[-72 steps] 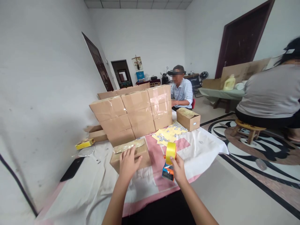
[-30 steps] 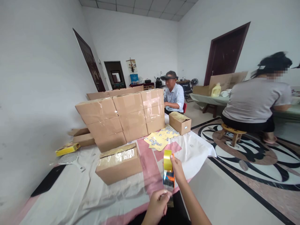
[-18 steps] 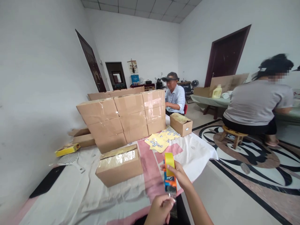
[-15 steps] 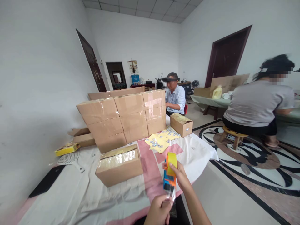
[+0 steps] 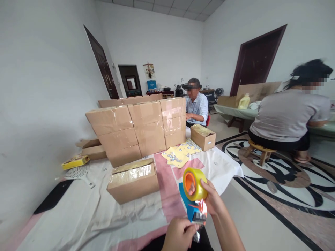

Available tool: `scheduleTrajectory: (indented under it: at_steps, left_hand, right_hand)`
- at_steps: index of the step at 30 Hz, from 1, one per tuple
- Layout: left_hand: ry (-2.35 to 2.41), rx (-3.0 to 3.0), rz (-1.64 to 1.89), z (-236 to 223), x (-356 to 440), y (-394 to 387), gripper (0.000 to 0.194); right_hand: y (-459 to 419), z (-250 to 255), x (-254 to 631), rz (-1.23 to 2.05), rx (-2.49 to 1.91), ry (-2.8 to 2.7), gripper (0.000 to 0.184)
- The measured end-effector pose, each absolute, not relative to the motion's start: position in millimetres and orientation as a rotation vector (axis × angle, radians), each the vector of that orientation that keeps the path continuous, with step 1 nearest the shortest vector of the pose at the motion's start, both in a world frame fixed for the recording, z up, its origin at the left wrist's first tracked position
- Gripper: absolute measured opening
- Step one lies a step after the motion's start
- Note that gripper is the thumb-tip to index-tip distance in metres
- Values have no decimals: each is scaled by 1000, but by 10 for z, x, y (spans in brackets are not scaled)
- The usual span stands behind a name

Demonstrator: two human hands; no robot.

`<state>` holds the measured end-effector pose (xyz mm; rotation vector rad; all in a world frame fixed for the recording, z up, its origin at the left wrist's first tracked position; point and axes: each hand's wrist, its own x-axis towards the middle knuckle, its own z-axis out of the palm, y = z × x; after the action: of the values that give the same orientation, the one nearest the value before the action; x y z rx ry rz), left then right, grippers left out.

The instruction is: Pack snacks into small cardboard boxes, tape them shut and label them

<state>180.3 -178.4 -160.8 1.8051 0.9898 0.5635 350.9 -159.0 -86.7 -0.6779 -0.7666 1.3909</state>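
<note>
My right hand grips a tape dispenser with a blue and orange body, fingers around its yellow roll of tape. Below it, my left hand is closed in a pinch on the clear loose tape end by the dispenser's cutting edge. Both hands are over the near edge of the table, above my lap. Left of them sits a small cardboard box with shiny tape along its top. Beyond the hands lie yellow printed sheets on the cloth.
A stack of taped cardboard boxes stands across the table; another box sits at its right. At left are a yellow packet, a white perforated paddle and a black flat object. One person sits beyond, another at right.
The dispenser has turned so the round side of its roll faces me, and it has shifted slightly right and down. My left hand still pinches the tape end.
</note>
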Motion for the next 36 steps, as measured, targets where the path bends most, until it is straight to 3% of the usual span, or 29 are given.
scheduleTrajectory:
  at_steps: [5, 11, 14, 17, 23, 28, 33, 36]
  left_hand:
    - [816, 2099, 634, -1821, 1751, -1861, 30]
    - [647, 2405, 809, -2104, 1844, -1853, 28]
    - [784, 2588, 811, -2076, 1783, -1750, 21]
    - [1079, 2568, 814, -1923, 1518, -1609, 35]
    - [1192, 1828, 786, -1712, 1054, -1548, 48]
    - [1138, 1390, 848, -1549, 948, -1500, 80]
    - [1023, 1370, 911, -1279, 786, -1345, 109]
    - [1031, 1386, 1045, -1072, 711, -1249, 101]
  right_hand:
    - [-1630, -885, 3467, 1581, -608, -786, 37]
    - [-1589, -926, 3477, 1676, -663, -563, 35]
    - [-1635, -940, 3553, 1829, -662, -546, 42]
    - [-1806, -937, 3612, 1935, -626, -628, 48]
    - [-1823, -794, 3712, 1390, -954, -584, 43]
    - [-932, -840, 4055, 862, -1133, -792, 51]
    - [-200, -1053, 4343, 746, -1262, -794, 53]
    - [-43, -1132, 4456, 724, -1319, -842, 50]
